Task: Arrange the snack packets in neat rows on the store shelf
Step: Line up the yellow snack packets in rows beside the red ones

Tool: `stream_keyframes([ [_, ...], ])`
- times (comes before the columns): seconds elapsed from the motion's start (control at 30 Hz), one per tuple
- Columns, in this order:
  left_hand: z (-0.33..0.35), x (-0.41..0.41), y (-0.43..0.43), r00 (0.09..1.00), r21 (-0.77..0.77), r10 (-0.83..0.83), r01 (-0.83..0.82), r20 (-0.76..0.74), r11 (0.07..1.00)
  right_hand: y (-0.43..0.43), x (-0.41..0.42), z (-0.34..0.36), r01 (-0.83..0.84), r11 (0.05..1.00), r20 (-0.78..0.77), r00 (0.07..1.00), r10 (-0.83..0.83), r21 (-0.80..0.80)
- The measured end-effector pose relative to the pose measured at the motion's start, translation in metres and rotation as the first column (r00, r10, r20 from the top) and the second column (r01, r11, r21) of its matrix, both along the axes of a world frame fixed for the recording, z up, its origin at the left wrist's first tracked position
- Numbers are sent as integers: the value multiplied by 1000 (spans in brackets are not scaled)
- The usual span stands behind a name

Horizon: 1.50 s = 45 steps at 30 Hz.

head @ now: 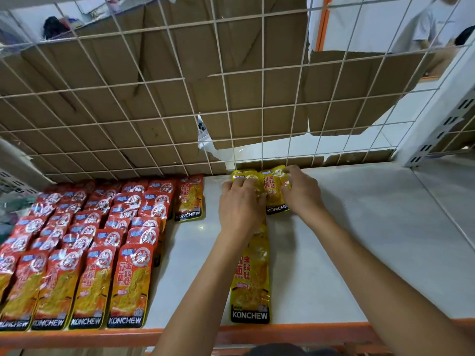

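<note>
1. Red packets [77, 253] fill the left part of the shelf [359, 240] in overlapping rows that run from the orange front edge [77, 337] back toward the wire mesh [154, 98]; flattened cardboard [102, 73] stands behind the mesh
2. A lone red packet [189, 199] lies just right of those rows at the back, close to the mesh, with bare shelf between it and the hands
3. The left hand [240, 209] lies palm down, its fingers bent over the left yellow packet [244, 176] and gripping it near its top
4. The left yellow packet sits at the back of the shelf, its top edge against the foot of the mesh; most of it is hidden under the hand
5. The front yellow packet [250, 286] lies flat in line below the left hand, its bottom edge at the orange front edge; the left wrist covers its upper end
6. The right yellow packet [275, 191] lies beside the left one, touching it, also up against the mesh
7. The right hand [300, 191] pinches the right yellow packet along its right side, fingertips at its upper corner and thumb lower down
8. Right of the hands the shelf runs bare to a white slotted upright post [437, 111]
9. Past the mesh at the upper right stands a person in a white shirt [431, 21]
</note>
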<state>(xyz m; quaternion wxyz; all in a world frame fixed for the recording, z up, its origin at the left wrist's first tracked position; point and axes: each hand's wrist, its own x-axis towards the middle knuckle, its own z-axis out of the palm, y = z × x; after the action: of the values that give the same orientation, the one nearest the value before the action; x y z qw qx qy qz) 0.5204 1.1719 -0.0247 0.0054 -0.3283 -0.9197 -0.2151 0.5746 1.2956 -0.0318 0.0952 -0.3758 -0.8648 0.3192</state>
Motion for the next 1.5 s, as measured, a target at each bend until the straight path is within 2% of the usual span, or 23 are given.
stream_keyframes([
  [0.17, 0, 2, 2, 1000, -8, 13, -13, 3, 1000, -5, -2, -4, -22, 990, 35, 999, 17, 139],
  [0.3, 2, 4, 6, 1000, -13, 22, -23, -17, 1000, -9, 4, -7, -38, 938, 97, 995, 4, 346],
  [0.6, 10, 26, 48, 983, 43, -60, 69, -176, 997, 30, 54, 12, 56, 941, -47, 998, -43, 335],
  [0.77, 21, 53, 85, 975, 73, -172, 184, -144, 980, 67, 123, 28, 195, 932, -125, 979, -163, 307],
  [0.87, 30, 82, 106, 976, 138, -178, 195, -125, 971, 88, 171, 34, 302, 906, -175, 950, -259, 297],
  [1.0, 33, 124, 143, 963, 170, -266, 271, -48, 947, 117, 232, 31, 423, 858, -169, 906, -389, 292],
  [1.13, 32, 173, 196, 903, 116, -429, 424, 17, 898, 153, 285, 21, 519, 800, -146, 854, -499, 301],
  [1.3, 24, 234, 272, 768, 34, -635, 635, 83, 772, 207, 350, 10, 634, 698, -105, 760, -641, 333],
  [1.5, 9, 295, 367, 655, -104, -750, 756, 95, 646, 283, 412, 15, 722, 601, -3, 641, -768, 344],
])
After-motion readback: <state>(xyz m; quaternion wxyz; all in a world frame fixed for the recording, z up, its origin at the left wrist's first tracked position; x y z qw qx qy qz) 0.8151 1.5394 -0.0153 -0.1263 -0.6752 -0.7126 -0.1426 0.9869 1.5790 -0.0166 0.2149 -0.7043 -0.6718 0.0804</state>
